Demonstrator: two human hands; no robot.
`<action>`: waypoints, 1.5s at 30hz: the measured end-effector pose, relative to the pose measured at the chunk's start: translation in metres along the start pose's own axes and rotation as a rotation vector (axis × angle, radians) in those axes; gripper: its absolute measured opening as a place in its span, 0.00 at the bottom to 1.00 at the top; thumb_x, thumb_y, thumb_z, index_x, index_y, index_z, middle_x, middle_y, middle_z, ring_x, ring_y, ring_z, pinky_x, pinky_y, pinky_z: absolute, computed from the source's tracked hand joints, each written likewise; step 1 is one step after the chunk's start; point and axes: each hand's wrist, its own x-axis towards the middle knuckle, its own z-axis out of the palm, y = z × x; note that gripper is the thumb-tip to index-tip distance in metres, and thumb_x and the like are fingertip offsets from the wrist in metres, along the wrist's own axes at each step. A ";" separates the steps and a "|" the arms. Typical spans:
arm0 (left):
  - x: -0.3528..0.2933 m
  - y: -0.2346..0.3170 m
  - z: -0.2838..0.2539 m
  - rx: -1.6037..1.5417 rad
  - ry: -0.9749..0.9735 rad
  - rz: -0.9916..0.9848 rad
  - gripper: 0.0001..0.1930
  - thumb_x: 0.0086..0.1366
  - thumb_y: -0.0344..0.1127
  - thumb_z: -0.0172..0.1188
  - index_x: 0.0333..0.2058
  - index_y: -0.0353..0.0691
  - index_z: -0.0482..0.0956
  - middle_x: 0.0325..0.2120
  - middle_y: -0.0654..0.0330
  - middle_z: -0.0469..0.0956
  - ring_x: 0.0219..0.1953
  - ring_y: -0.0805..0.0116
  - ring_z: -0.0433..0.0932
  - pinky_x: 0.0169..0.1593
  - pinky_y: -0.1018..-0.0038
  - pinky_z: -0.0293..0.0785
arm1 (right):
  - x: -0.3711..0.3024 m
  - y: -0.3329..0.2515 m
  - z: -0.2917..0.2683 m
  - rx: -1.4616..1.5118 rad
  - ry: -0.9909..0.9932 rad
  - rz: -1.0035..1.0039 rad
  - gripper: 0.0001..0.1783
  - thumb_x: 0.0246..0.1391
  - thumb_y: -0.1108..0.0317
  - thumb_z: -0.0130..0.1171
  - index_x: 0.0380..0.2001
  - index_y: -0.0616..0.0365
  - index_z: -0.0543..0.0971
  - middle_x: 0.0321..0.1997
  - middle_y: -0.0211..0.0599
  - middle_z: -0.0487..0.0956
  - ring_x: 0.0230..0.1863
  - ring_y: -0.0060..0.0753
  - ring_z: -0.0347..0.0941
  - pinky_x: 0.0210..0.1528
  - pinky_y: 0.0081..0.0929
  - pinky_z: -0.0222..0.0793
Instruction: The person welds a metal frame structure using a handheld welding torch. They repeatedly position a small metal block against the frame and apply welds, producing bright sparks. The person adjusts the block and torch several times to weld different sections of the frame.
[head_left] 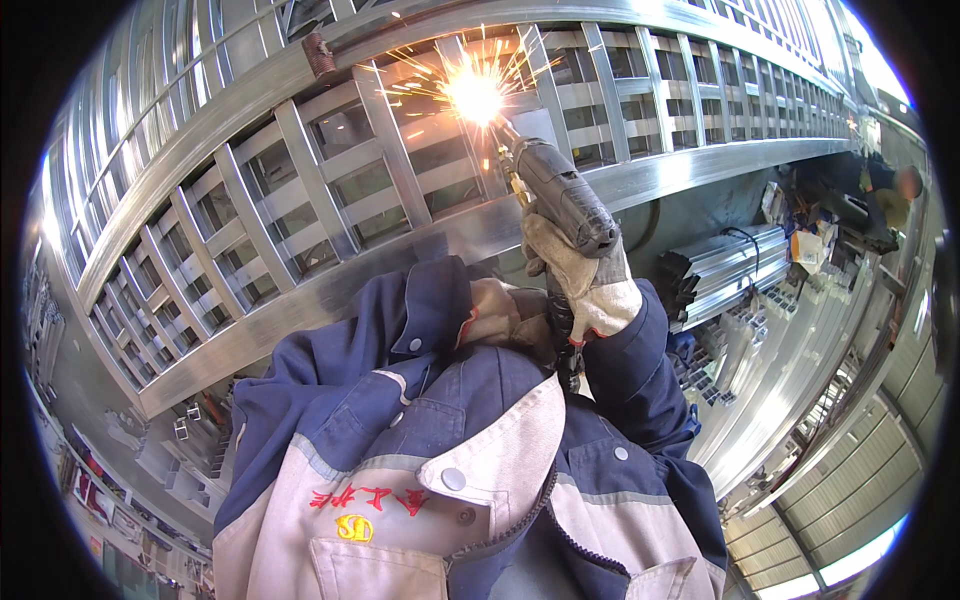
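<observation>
My right hand, in a pale work glove, is wrapped round the black handle of a welding gun. The gun points up and away from me, and a dazzling arc throws orange sparks at its tip, hiding the exact spot it touches. Beneath the glare lies a metal lattice frame of silvery bars and crosspieces. Close to my chest, my gloved left hand is beside the gun's black lower part. Its fingers are mostly hidden, so their grip does not show.
A rusty brown cylinder rests on the frame's far rail. Bundled metal profiles lie at the right, with long bars below them. Another person is at the far right. More metal pieces sit at lower left.
</observation>
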 end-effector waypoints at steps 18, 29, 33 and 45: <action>-0.011 -0.012 -0.003 0.104 0.079 -0.088 0.27 0.79 0.35 0.70 0.19 0.46 0.67 0.29 0.61 0.76 0.30 0.70 0.70 0.37 0.66 0.69 | -0.007 0.007 -0.005 -0.007 -0.016 -0.011 0.20 0.70 0.68 0.75 0.60 0.59 0.83 0.43 0.24 0.83 0.37 0.16 0.77 0.38 0.24 0.78; 0.012 0.016 0.025 -0.214 -0.136 0.118 0.08 0.74 0.35 0.71 0.33 0.47 0.84 0.33 0.60 0.83 0.34 0.68 0.79 0.41 0.68 0.74 | -0.014 0.013 -0.008 -0.038 -0.046 -0.016 0.23 0.77 0.67 0.71 0.69 0.62 0.81 0.44 0.27 0.84 0.39 0.21 0.79 0.42 0.26 0.79; 0.001 0.010 0.015 0.112 0.006 -0.108 0.10 0.74 0.35 0.74 0.48 0.40 0.86 0.44 0.54 0.87 0.45 0.67 0.84 0.51 0.68 0.79 | -0.017 0.007 -0.008 -0.096 -0.064 -0.031 0.22 0.76 0.67 0.72 0.67 0.62 0.82 0.44 0.27 0.84 0.39 0.21 0.80 0.42 0.25 0.79; 0.004 0.155 0.083 0.101 0.132 0.148 0.44 0.65 0.36 0.85 0.75 0.27 0.73 0.65 0.46 0.84 0.66 0.58 0.84 0.71 0.65 0.79 | -0.062 0.009 -0.026 0.070 0.142 -0.081 0.27 0.69 0.73 0.74 0.68 0.62 0.80 0.53 0.32 0.86 0.49 0.21 0.81 0.53 0.25 0.80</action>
